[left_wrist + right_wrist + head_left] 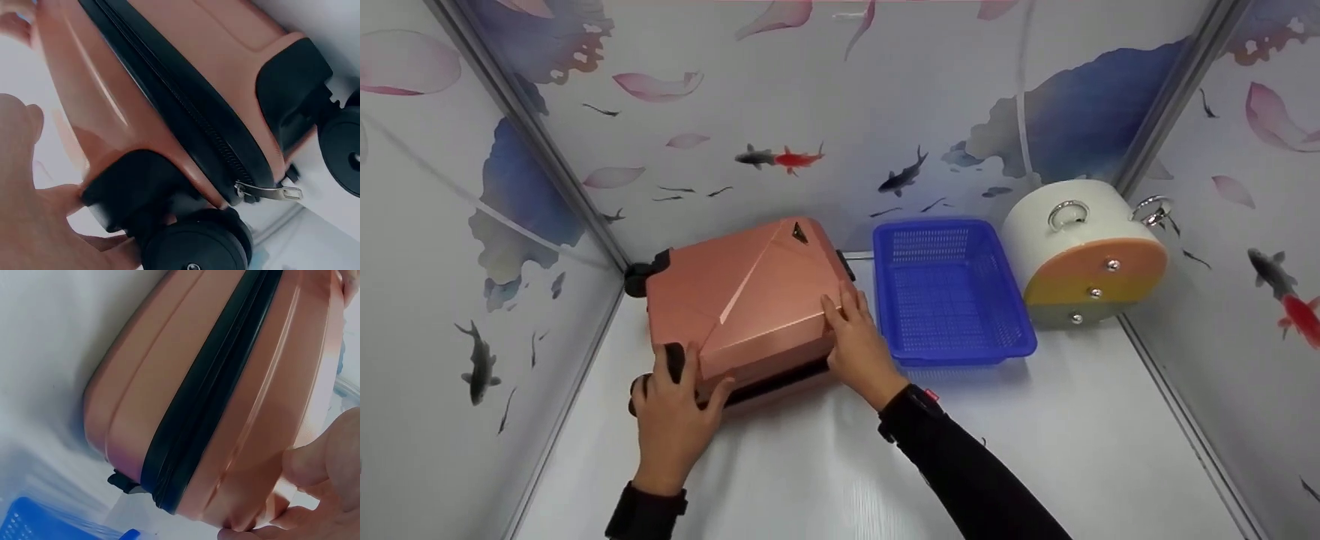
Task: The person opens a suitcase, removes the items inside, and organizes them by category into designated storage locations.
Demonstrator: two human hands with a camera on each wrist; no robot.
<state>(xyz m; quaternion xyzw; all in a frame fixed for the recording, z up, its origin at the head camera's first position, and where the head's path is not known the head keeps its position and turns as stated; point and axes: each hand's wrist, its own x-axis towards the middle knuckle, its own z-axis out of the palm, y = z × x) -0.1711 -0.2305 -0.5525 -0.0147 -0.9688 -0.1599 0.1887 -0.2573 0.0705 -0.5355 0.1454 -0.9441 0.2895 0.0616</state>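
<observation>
Dark sleeves, two: bottom edge of frame, over a white tabletop.

Left hand: lower left of centre; fingers spread over the suitcase's near-left corner guard, thumb held apart. Likely laid there to steady the wheeled end.

Right hand: centre; grips the suitcase's near-right edge, fingers on the top face, thumb against the side. Presumably set opposite the left so both ends are controlled.

Suitcase, rose-coloured: left of centre, broad face up, wheels to the left, dark zip band facing the wearer, probably turned so for reach. Metal zip pull at the wheeled end. Whether the underside rests fully flat, cannot tell.

Basket, blue, mesh: right of centre, upright, beside the suitcase.

Drum-shaped cabinet, white, striped front, three knobs: right, beside the basket.

Back panel, fish-printed: top.
</observation>
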